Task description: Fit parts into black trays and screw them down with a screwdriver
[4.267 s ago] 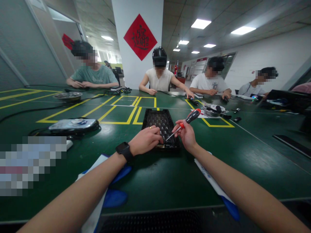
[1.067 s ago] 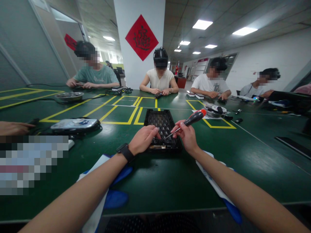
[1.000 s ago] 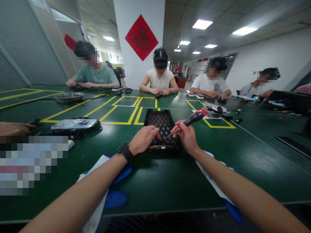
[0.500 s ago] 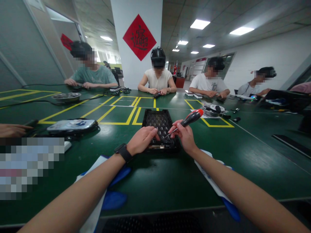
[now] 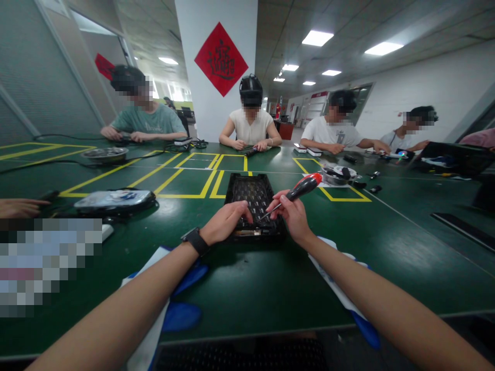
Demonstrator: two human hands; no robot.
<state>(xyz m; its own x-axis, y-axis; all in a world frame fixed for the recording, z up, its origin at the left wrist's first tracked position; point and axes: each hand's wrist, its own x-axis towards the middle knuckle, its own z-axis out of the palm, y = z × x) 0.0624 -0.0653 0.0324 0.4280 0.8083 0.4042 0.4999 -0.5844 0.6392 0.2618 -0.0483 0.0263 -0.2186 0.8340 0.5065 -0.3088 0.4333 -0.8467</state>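
Observation:
A black rectangular device casing (image 5: pixel 253 196) lies open on the green table (image 5: pixel 270 278) straight ahead. My left hand (image 5: pixel 226 222), with a black watch on the wrist, rests on the casing's near left corner, fingers curled over its edge. My right hand (image 5: pixel 292 216) is closed round a screwdriver (image 5: pixel 297 191) with a red and black handle. The handle points up and to the right, and the metal tip reaches down into the casing near my left fingertips.
A flat device (image 5: pixel 114 200) with cables lies at the left, a metal bowl (image 5: pixel 106 153) farther back. A round dish of parts (image 5: pixel 340 174) sits at the right. Blue and white sheets (image 5: pixel 178 304) lie under my forearms. Several seated people work across the table; another person's hand (image 5: pixel 17 207) shows at the left edge.
My hands and the screwdriver stay almost in place on the casing. The view has shifted slightly, and a person at the far right has stretched an arm out to the right.

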